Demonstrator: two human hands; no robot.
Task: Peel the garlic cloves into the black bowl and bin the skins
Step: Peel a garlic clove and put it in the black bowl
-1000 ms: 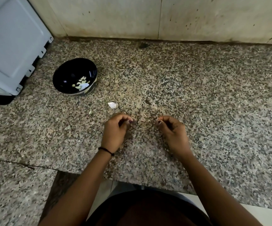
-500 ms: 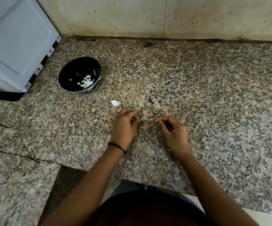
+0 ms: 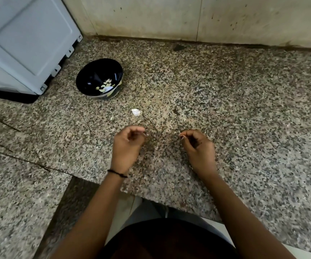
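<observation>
Peeled garlic cloves point(image 3: 106, 85) lie in the black bowl point(image 3: 89, 75), ahead-left of the left hand point(image 3: 127, 144). Just beyond that hand sits a skin scrap point(image 3: 135, 112): papery, feather-light, best pinched at an edge. The right hand point(image 3: 197, 146) pinches perhaps a skin sliver point(image 3: 179, 133); the left's fingers curl, contents unclear. Open surface point(image 3: 244, 128) rightward, its edge under the wrists.

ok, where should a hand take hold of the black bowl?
Grip the black bowl by its near-right rim, thumb inside, coming from the right. Its mouth faces up and open, the garlic cloves lie low inside, and the grey box stands close on its left.
</observation>
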